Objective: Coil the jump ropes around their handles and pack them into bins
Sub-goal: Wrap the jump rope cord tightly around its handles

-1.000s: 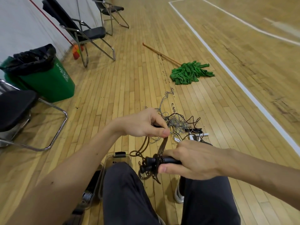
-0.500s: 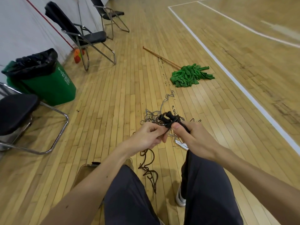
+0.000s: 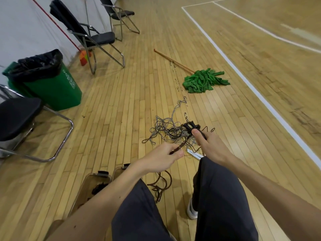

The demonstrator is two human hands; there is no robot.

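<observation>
Dark-trousered legs fill the near floor and hide part of two clear bins (image 3: pixel 85 186) at lower left; their dark contents are hard to make out. A loose brown rope (image 3: pixel 158 193) trails on the floor between the knees. The left hand (image 3: pixel 162 160) pinches this rope, which runs up to black handles (image 3: pixel 191 126) gripped tight in the right hand (image 3: pixel 211 146), thumb on top. Beyond lies a tangle of ropes (image 3: pixel 166 132), then a green mop (image 3: pixel 205 80), a green trash can (image 3: pixel 52 87) and folding chairs (image 3: pixel 93 37).
</observation>
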